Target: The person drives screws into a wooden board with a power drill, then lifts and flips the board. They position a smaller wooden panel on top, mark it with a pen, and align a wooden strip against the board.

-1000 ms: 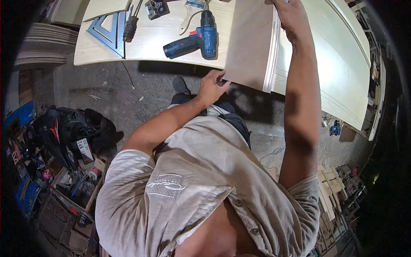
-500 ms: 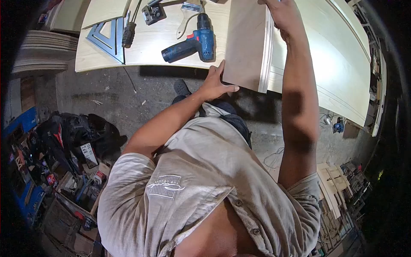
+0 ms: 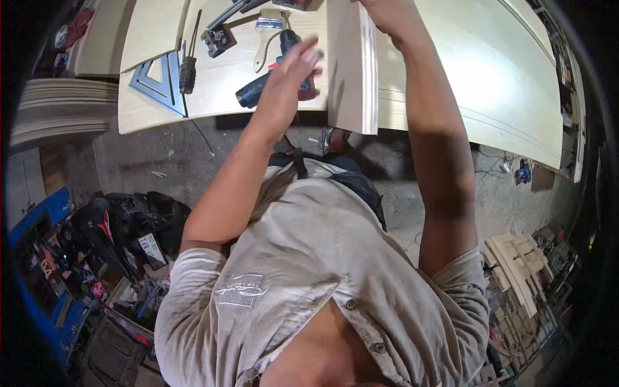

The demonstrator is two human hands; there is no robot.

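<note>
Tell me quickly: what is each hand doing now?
Left hand: open, over the cordless drill, holding nothing.
Right hand: holding the plywood board.

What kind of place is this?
Most likely a woodworking shop: a cordless drill, a metal square and a screwdriver lie on a plywood worktop, with timber offcuts on the floor.

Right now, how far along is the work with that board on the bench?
The board stands on edge on the bench, steadied at the top by the right hand. The left hand is over the drill. No screws or joints show, so fastening seems undone.
</note>
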